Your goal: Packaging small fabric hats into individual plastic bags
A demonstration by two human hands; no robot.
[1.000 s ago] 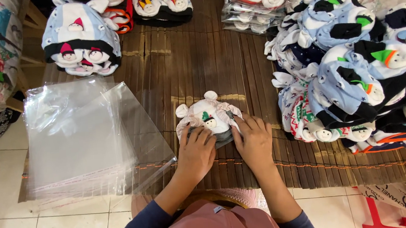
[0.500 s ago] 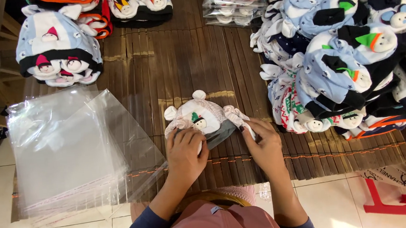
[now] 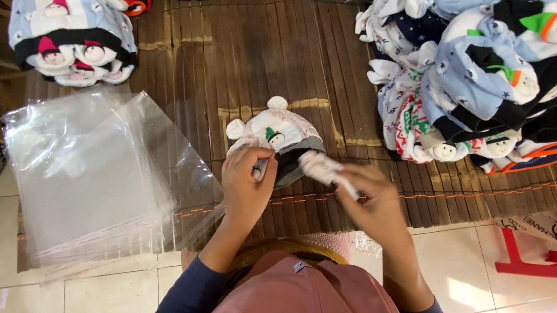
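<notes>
Folding a small white baby hat [image 3: 277, 137] on the slatted wooden table [image 3: 217, 55], beside a stack of clear plastic bags [image 3: 88, 178]
Soft, light knit, likely best gripped at its brim; left hand [image 3: 246, 187] pinches that edge, fingers curled, while right hand [image 3: 373, 202] pinches a white strap, wrist bent inward

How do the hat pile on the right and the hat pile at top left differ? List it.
The right pile is big, sprawling and jumbled, with green and orange trim; the top-left pile is small and neatly stacked, with pink-red pointed caps on its figures. Both are light blue, white and black hats on the slatted wooden table.
</notes>
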